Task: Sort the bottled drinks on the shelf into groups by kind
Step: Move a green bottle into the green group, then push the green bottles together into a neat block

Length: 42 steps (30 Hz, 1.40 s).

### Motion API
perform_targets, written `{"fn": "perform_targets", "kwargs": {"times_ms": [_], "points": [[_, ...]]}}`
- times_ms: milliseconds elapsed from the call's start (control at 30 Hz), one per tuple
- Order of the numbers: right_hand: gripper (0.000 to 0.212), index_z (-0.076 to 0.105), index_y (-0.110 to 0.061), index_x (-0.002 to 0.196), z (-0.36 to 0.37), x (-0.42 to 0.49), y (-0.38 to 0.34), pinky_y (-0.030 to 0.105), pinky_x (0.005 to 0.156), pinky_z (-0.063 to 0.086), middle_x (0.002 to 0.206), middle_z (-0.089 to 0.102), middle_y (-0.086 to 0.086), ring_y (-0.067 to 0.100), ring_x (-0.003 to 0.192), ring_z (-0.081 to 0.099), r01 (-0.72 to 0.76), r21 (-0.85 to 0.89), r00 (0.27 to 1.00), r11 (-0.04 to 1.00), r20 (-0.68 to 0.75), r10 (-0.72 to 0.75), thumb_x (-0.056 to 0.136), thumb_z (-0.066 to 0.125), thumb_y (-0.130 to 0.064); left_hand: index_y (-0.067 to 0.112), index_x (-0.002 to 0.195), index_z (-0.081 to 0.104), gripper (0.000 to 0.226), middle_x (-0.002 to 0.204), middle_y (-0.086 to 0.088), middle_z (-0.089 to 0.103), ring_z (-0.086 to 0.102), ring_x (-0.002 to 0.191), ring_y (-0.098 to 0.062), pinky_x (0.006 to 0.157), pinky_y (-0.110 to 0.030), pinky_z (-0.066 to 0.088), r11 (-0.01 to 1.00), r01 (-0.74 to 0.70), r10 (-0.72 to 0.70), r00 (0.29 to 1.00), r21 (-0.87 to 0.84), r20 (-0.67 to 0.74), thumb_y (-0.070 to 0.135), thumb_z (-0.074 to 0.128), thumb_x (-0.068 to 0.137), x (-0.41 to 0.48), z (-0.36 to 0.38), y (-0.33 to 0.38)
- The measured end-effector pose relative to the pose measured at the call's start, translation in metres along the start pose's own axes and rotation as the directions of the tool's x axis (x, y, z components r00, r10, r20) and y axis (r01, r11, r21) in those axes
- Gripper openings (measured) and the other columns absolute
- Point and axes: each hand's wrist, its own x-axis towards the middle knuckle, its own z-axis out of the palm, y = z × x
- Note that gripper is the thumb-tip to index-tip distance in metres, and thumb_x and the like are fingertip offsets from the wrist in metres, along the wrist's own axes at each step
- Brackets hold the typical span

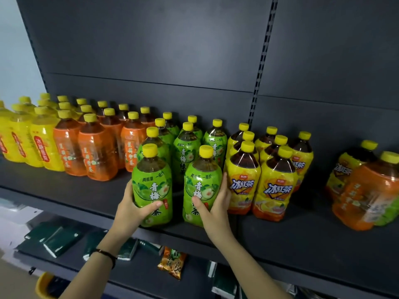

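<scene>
Now I'm gripping one green bottle point(152, 186) in my left hand point(133, 209), a second green bottle point(201, 186) in my right hand point(216, 205), both standing on the shelf point(86, 190), probably squaring them with the green group point(187, 152) just behind.

Shelf point(86, 190): four bottle grps in row, L→R: leftmost grp point(23, 137), 2nd grp point(92, 152), 3rd grp point(187, 147), 4th grp point(269, 169). Stray bottles point(362, 190) far right, well apart. My L hand point(133, 206) holds left bottle point(151, 184), R hand point(216, 203) right bottle point(201, 182), at near edge, before 3rd grp.

Head view, close, facing forward and slightly down — dark shelf point(280, 238) ahead
</scene>
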Motion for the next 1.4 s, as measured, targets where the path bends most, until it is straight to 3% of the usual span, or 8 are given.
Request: {"fn": "perform_targets", "kwargs": {"times_ms": [200, 400, 533, 633, 800, 1133, 1300, 1400], "points": [[0.1, 0.001, -0.035, 0.15, 0.026, 0.012, 0.009, 0.047, 0.104, 0.033, 0.13, 0.02, -0.005, 0.019, 0.121, 0.024, 0.013, -0.371, 0.942, 0.929, -0.307, -0.136, 0.072, 0.051, -0.072, 0.048, 0.13, 0.036, 0.11, 0.126, 0.007, 0.06, 0.06, 0.112, -0.015, 0.092, -0.043, 0.05, 0.998, 0.004, -0.007, 0.999, -0.065, -0.044, 0.073, 0.081, 0.033, 0.011, -0.024, -0.014], [0.096, 0.006, -0.032, 0.152, 0.026, 0.016, 0.012, 0.035, 0.107, 0.032, 0.146, 0.021, -0.001, 0.016, 0.136, 0.024, 0.007, -0.277, 0.956, 0.961, -0.281, -0.088, 0.081, 0.068, -0.047, 0.058, 0.12, 0.039, 0.101, 0.117, 0.016, 0.061, 0.061, 0.105, -0.005, 0.079, -0.026, 0.05, 0.996, -0.007, 0.006, 1.0, -0.086, -0.009, 0.076, 0.08, 0.03, 0.026, -0.036, -0.023], [0.082, 0.012, -0.027, 0.152, 0.039, 0.015, 0.007, 0.02, 0.108, 0.024, 0.154, 0.021, -0.004, -0.002, 0.135, 0.018, 0.009, -0.193, 0.931, 0.981, -0.357, -0.079, 0.088, 0.063, -0.034, 0.069, 0.109, 0.039, 0.087, 0.116, 0.019, 0.061, 0.06, 0.104, -0.004, 0.084, -0.034, 0.05, 0.996, -0.017, 0.02, 0.999, -0.083, 0.039, 0.067, 0.082, 0.034, 0.038, -0.045, -0.028], [0.078, 0.014, -0.025, 0.151, 0.054, 0.024, 0.005, 0.031, 0.114, 0.029, 0.154, 0.021, -0.002, 0.006, 0.14, 0.02, -0.02, -0.147, 0.883, 0.989, -0.467, -0.051, 0.09, 0.062, -0.028, 0.071, 0.105, 0.041, 0.08, 0.114, 0.019, 0.061, 0.059, 0.103, -0.003, 0.084, -0.034, 0.049, 0.995, -0.027, 0.034, 0.997, -0.095, 0.075, 0.059, 0.081, 0.037, 0.045, -0.053, -0.032], [0.079, 0.014, -0.016, 0.151, 0.069, 0.055, 0.0, 0.023, 0.112, 0.021, 0.153, 0.025, 0.007, 0.015, 0.142, 0.024, -0.083, -0.145, 0.811, 0.986, -0.585, -0.018, 0.089, 0.064, -0.015, 0.065, 0.111, 0.035, 0.094, 0.112, 0.021, 0.059, 0.059, 0.1, 0.002, 0.084, -0.03, 0.049, 0.992, -0.008, 0.028, 0.986, -0.123, 0.162, 0.061, 0.083, 0.031, 0.054, -0.062, -0.031], [0.082, 0.004, -0.01, 0.153, 0.068, 0.103, 0.012, 0.027, 0.112, 0.012, 0.159, 0.012, 0.016, 0.029, 0.147, 0.014, -0.209, -0.238, 0.795, 0.949, -0.606, 0.023, 0.092, 0.059, -0.018, 0.061, 0.114, 0.038, 0.1, 0.113, 0.022, 0.059, 0.06, 0.097, 0.01, 0.08, -0.025, 0.048, 0.98, 0.015, 0.029, 0.976, -0.199, 0.216, 0.074, 0.081, 0.024, 0.061, -0.064, -0.038], [0.086, -0.006, -0.021, 0.152, 0.054, 0.114, 0.021, 0.034, 0.118, 0.007, 0.161, 0.001, 0.007, 0.023, 0.148, 0.005, -0.204, -0.22, 0.865, 0.954, -0.496, 0.071, 0.094, 0.057, -0.021, 0.064, 0.113, 0.038, 0.091, 0.113, 0.021, 0.062, 0.06, 0.103, 0.003, 0.084, -0.027, 0.049, 0.98, 0.018, 0.03, 0.971, -0.197, 0.238, 0.056, 0.085, 0.035, 0.065, -0.063, -0.042], [0.086, -0.007, -0.024, 0.152, 0.049, 0.111, 0.02, 0.028, 0.115, 0.01, 0.161, 0.002, 0.002, 0.02, 0.148, 0.007, -0.175, -0.189, 0.89, 0.966, -0.45, 0.073, 0.094, 0.056, -0.021, 0.068, 0.112, 0.037, 0.093, 0.109, 0.029, 0.062, 0.059, 0.102, 0.006, 0.083, -0.026, 0.049, 0.981, 0.011, 0.038, 0.967, -0.192, 0.252, 0.064, 0.085, 0.032, 0.066, -0.062, -0.043]]}}
